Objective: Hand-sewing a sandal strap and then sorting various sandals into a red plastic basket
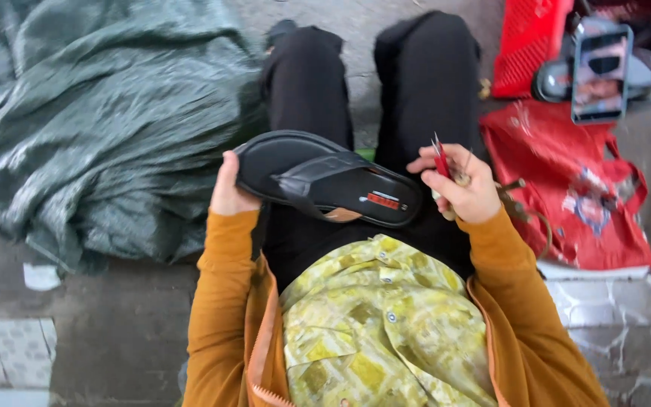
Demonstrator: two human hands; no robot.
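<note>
Nearest the camera, at six o'clock, lies the person's yellow-green patterned button shirt (374, 316) under an open mustard-orange jacket (220, 301), whose sleeves run up to both hands.

Just beyond, across the lap, rests the black rubber flip-flop sandal with a small red tag on its footbed (329, 179). The left hand (226, 188), at nine o'clock of the sandal, is closed around its rounded end, thumb over the rim and fingers hidden beneath. The other end, at three o'clock, has no hand on it and lies just beside the right hand (463, 188), not touching it as far as can be seen. That hand is pinched shut on a small red-handled pointed tool (441, 160), whose tip stands toward twelve o'clock; a brownish bit, perhaps thread or a wooden piece, shows under the fingers, too small to tell.

As a judgement: held at one end only, the sandal could pivot or slide off the black trousers (423, 83), and the sharp tool sits near the thigh and fingers, so a slip could prick.

Farther out, a crumpled grey-green plastic tarpaulin (107, 128) lies at ten o'clock, a red cloth bag (574, 188) at two o'clock, and beyond it a red plastic crate (529, 45) and a propped smartphone (601, 69).
</note>
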